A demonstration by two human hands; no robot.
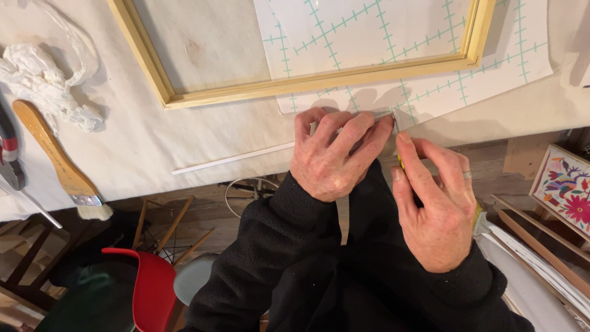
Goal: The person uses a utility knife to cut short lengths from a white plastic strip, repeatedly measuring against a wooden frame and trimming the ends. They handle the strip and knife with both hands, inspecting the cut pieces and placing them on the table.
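Left hand (332, 157) palm down, fingers curled and pressing, right hand (433, 206) beside it, fist closed, black sleeves

A wooden-handled brush (58, 161) lies on the cloth-covered table (160, 132) at the left, its pale bristles over the table's edge. Above it sits a crumpled white rag (43, 83). A light wooden frame (258, 89) lies flat farther up the table. At the far left edge a tool with a red band (9, 154) is partly cut off. Below the table stand a red chair (147, 286) and a grey stool (190, 276). At the right, a panel with colourful floral embroidery (565, 187) leans near wooden slats (541, 240).
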